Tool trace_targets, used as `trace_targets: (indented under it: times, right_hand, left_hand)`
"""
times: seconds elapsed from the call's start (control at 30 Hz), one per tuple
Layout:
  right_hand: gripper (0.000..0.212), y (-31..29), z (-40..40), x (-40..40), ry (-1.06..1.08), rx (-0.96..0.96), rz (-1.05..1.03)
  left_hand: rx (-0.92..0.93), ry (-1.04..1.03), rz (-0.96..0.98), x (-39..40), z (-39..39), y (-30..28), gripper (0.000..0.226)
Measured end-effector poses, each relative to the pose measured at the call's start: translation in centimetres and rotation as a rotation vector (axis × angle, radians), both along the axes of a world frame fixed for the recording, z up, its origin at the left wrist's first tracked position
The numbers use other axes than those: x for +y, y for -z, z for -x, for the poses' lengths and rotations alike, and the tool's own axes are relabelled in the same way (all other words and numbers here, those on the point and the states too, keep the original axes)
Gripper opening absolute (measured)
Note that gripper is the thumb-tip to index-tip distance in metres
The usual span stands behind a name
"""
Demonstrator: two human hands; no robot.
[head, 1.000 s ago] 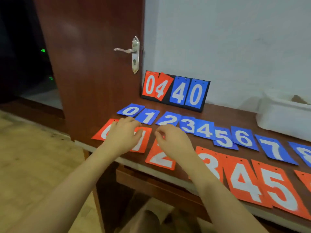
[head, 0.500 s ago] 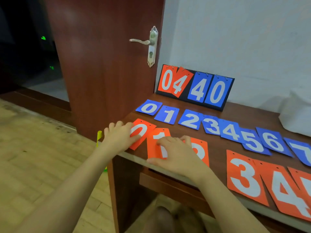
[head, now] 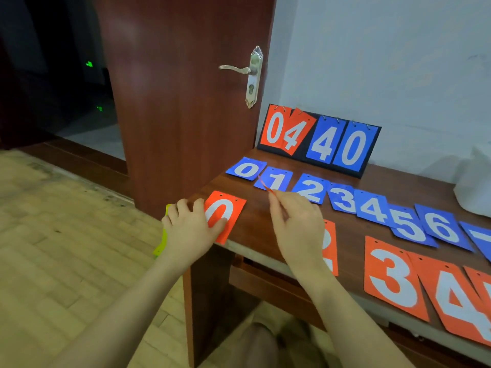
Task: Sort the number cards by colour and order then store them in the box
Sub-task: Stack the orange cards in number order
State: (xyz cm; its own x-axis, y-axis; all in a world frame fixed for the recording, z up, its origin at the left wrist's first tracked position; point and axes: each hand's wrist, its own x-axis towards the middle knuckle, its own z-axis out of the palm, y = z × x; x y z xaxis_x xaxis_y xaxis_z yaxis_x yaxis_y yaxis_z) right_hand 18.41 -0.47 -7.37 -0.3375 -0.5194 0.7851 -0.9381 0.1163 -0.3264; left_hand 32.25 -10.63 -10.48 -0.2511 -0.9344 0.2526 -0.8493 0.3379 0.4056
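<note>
Two rows of number cards lay on the brown table. Blue cards formed the far row, reading left to right blue 0, blue 1, blue 2, blue 3, blue 4, blue 5 and blue 6, several overlapping their neighbours. Red cards formed the near row. The red 0 sat at the near left corner of the table, and the left hand rested on its left part with fingers fairly straight, the thumb pressing on the digit. The right hand hovered just right of it, pinching a thin red card seen edge-on between thumb and forefinger; its number could not be read. Behind that hand lay the red 2, partly hidden, then the red 3 and the red 4, the latter cut by the frame edge. A standing scoreboard at the far side, against the wall, showed 04 in red and 40 in blue. A white container stood at the far right, only partly in view. A wooden door with a metal handle stood left of the table.
</note>
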Motion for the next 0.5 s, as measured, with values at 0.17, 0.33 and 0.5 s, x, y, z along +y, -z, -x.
trace_targets:
  times: [0.17, 0.33, 0.5]
  right_hand:
    - [0.022, 1.7, -2.1, -1.5, -0.183, 0.098, -0.319]
    - [0.032, 2.2, -2.2, -1.0, -0.357, 0.131, -0.606]
    - [0.028, 1.4, -1.8, -0.3, -0.512, -0.055, -0.656]
  left_hand:
    - [0.292, -0.078, 0.005, 1.1, -0.8, 0.8, 0.068]
    - [0.524, -0.026, -0.037, 1.5, -1.8, 0.6, 0.048]
    - [0.508, 0.015, -0.006, 1.7, -1.9, -1.1, 0.041]
